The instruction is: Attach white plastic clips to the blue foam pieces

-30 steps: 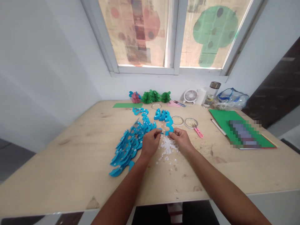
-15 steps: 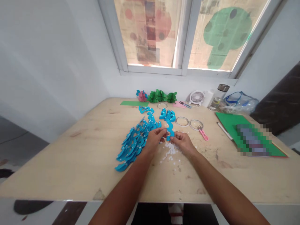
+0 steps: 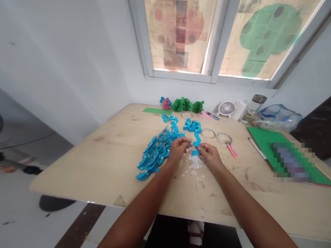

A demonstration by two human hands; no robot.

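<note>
A wavy blue paper piece [image 3: 197,139] is pinched in my right hand [image 3: 210,154], between thumb and fingertips. My left hand [image 3: 178,150] sits just left of it, its fingers pressed together; whatever they hold is too small to make out. Beside my left hand spreads a heap of curved blue paper pieces [image 3: 152,155] dotted with small white squares. Tiny white scraps [image 3: 195,165] lie scattered on the wood below both hands. A small group of folded blue pieces [image 3: 192,125] rests just beyond them.
Metal rings [image 3: 208,134] and pink-handled snips [image 3: 232,150] lie right of my hands. Farther right are a white pen [image 3: 257,148] and a green sheet [image 3: 266,137]. Green paper crafts [image 3: 185,104], a small fan [image 3: 227,109], a bottle [image 3: 253,109] and a plastic bag [image 3: 280,117] line the back.
The view has swung left, so the table appears farther right. My left fingers have come away from the wavy blue paper piece, which stays in my right hand.
</note>
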